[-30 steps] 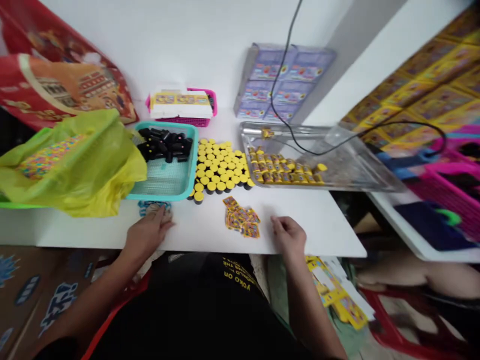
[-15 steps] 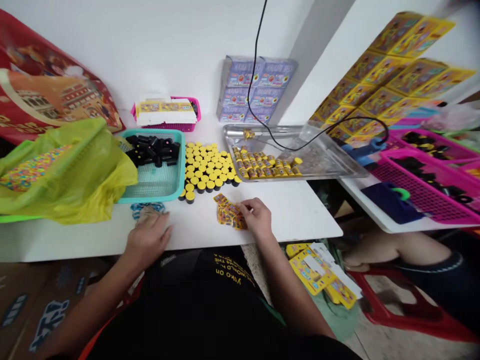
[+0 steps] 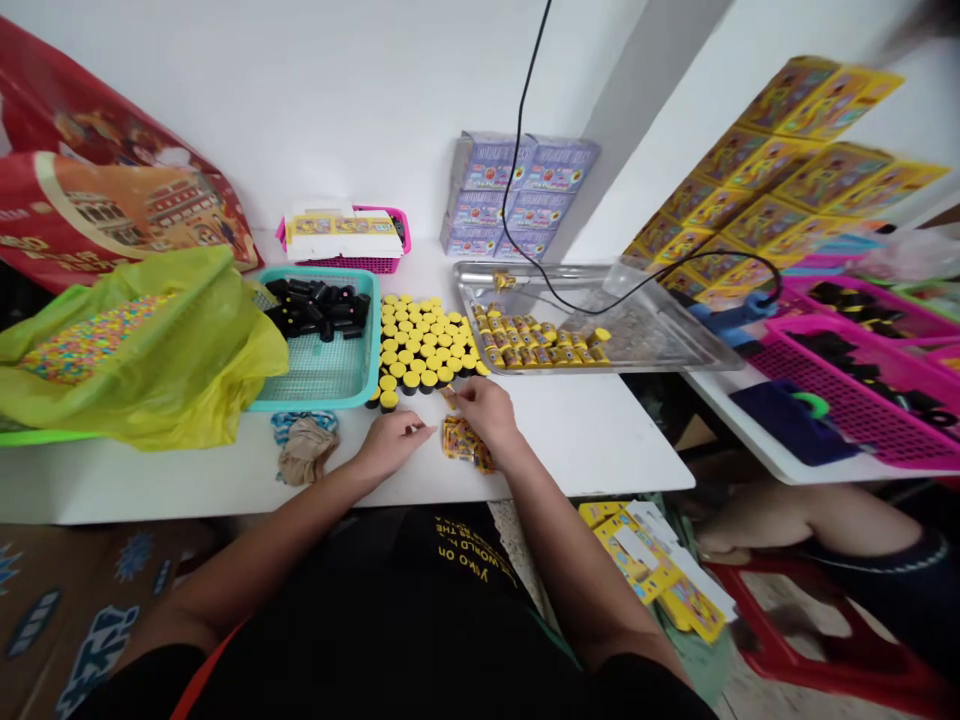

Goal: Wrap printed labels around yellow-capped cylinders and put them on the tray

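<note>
The crumpled cloth [image 3: 304, 452] now lies uncovered on the white counter [image 3: 600, 430] below the teal basket [image 3: 330, 378]. The left hand [image 3: 391, 440] has left it and come across to rest just beside the small pile of yellow labels [image 3: 461, 445], its fingers loosely curled and pointing at them. The right hand [image 3: 486, 415] has shifted up over the far side of that pile, fingers bent down with their tips near the front row of yellow-capped tubes [image 3: 421, 338]; whether either hand grips a label cannot be told.
</note>
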Demonstrator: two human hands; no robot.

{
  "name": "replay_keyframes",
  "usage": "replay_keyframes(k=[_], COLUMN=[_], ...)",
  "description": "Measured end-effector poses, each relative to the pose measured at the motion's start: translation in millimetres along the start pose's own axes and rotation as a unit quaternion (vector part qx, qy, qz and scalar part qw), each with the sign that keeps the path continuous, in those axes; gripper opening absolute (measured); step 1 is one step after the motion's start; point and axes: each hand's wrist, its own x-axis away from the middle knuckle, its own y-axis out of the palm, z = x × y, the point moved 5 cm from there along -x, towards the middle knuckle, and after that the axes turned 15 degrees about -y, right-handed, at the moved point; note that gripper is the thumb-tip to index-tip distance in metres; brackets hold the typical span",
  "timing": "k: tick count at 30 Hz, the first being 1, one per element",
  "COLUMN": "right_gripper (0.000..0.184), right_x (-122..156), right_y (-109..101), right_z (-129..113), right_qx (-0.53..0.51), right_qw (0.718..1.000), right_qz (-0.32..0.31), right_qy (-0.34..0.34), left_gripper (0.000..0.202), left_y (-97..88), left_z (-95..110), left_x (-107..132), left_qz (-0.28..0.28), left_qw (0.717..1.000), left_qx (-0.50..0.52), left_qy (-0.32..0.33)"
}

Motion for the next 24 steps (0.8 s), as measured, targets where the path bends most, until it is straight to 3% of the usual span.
replay_keyframes(k=[3, 7, 11, 13, 15, 17, 19, 22, 24], right_gripper=[0.026, 0.027, 0.034, 0.040, 0.030, 0.027, 0.029, 0.029, 0.027], right_x=[15, 40, 56, 58, 58, 57, 55, 52, 51], right_y=[-6, 0, 6, 7, 10, 15, 21, 31, 39], right_z=[-10, -27, -33, -33, -33, -33, -34, -38, -44], right_qx=[-0.204, -0.364, -0.438, -0.436, -0.415, -0.399, -0.402, -0.427, -0.440], right_qw=[0.975, 0.926, 0.896, 0.899, 0.907, 0.910, 0.912, 0.901, 0.891], right_qz=[0.087, 0.101, 0.053, 0.001, -0.067, -0.106, -0.076, 0.043, 0.089], right_qy=[-0.009, 0.025, 0.053, 0.040, 0.024, 0.023, 0.043, 0.073, 0.065], left_gripper=[0.035, 0.036, 0.035, 0.035, 0.036, 0.037, 0.038, 0.042, 0.042], left_y=[8.7, 11.1, 10.5, 13.4, 13.6, 9.4, 2.8, -3.5, -3.9], left_z=[2, 17, 13, 9, 4, -1, -7, -18, -23], left_x=[-2, 1, 11, 19, 27, 32, 33, 31, 29], left_qz=[-0.053, -0.068, -0.090, -0.145, -0.188, -0.194, -0.167, -0.115, -0.096], left_qw=[0.979, 0.950, 0.952, 0.954, 0.952, 0.947, 0.937, 0.919, 0.916], left_qx=[0.175, 0.299, 0.285, 0.252, 0.229, 0.238, 0.281, 0.346, 0.359], left_qy=[-0.087, -0.054, -0.063, -0.076, -0.081, -0.093, -0.120, -0.153, -0.151])
